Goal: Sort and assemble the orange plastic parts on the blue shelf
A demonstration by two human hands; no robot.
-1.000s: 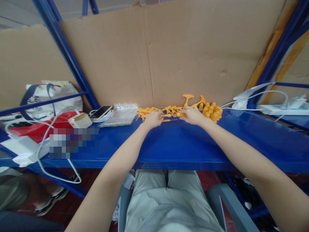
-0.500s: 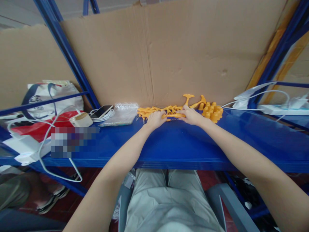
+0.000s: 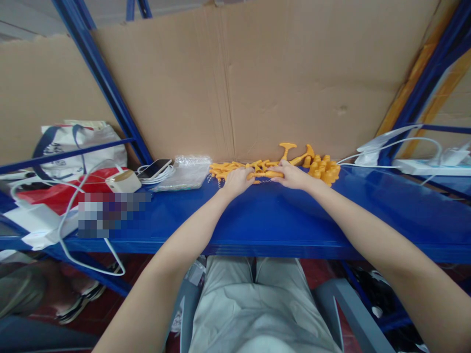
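Two bare hands work at the back of one long, glossy blue metal shelf (image 3: 265, 220), close to an upright sheet of brown cardboard (image 3: 312, 73). Two orange-yellow plastic pieces with T-shaped heads stand out beyond the right hand: one upright T-piece (image 3: 287, 146) and one tilted T-piece (image 3: 308, 151). One heap of slender orange-yellow plastic parts (image 3: 224, 168) lies behind the hands (too tangled to count), with thin coiled wires (image 3: 220, 183) at its near edge. One cluster of stubby orange-yellow plastic cylinders (image 3: 324, 171), well over a few, sits just right of the right hand. To the left are one clear plastic packet (image 3: 186, 177) and one dark-screened phone (image 3: 156, 169).

The right hand (image 3: 293, 175) is partly curled, grasping a slim orange-yellow plastic rod (image 3: 272, 174) that lies crosswise between the hands, in front of the heap. The left hand (image 3: 238, 182) is curled nearly closed, pinching orange-yellow plastic at its fingertips; whether that is the rod's other end, I cannot tell.
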